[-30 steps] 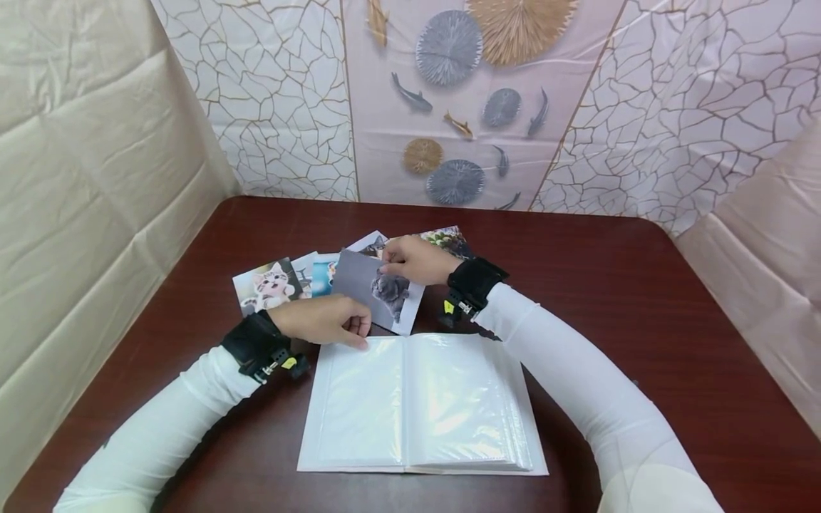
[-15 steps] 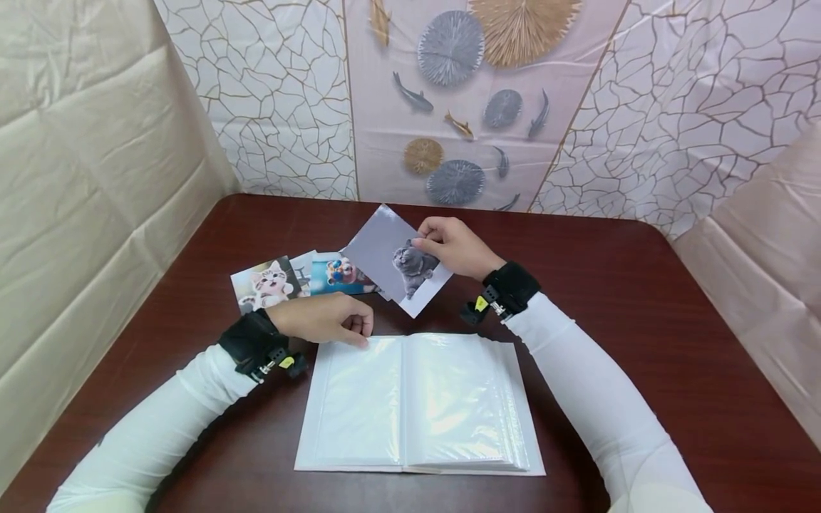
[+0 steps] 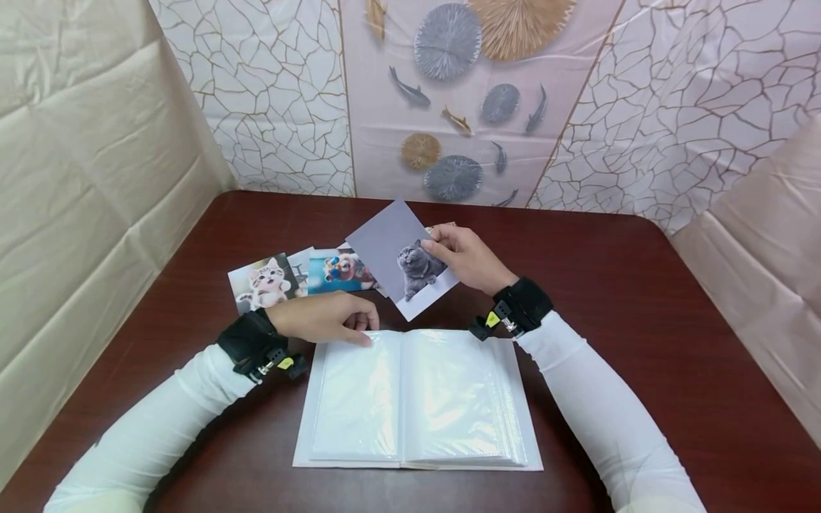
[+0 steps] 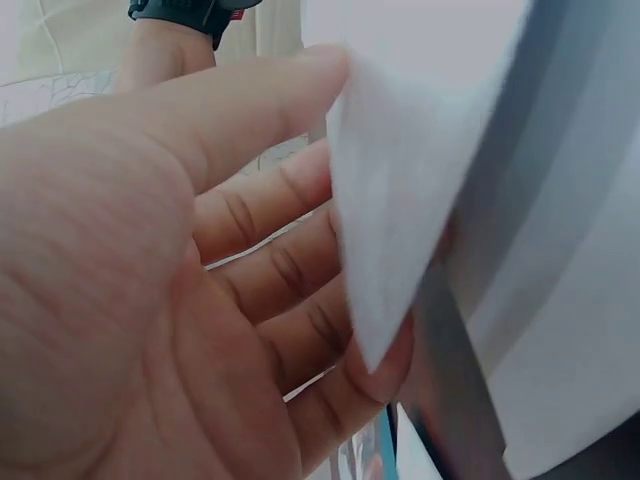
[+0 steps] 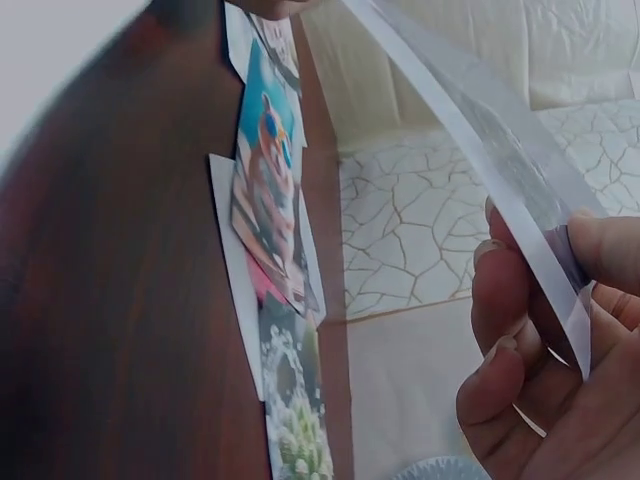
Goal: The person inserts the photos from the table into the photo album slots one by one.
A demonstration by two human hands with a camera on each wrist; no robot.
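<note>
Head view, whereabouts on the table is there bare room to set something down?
Widest bare patch: between the right sleeve and the right edge of the table. Smaller: between the left sleeve and the table's left edge. Crowded: beyond the album, where photos lie overlapping and the right hand holds the gray cat photo.

The photo (image 3: 399, 261) shows a gray cat on a gray ground with a white strip below; it is raised and turned so that one corner points away, slightly bowed, pinched at its right edge by the right fingers (image 3: 441, 246). The album (image 3: 418, 402), white with glossy clear sleeves, lies open nearer the person, the far edge of its left half between the left thumb and fingers (image 4: 290, 275).
</note>
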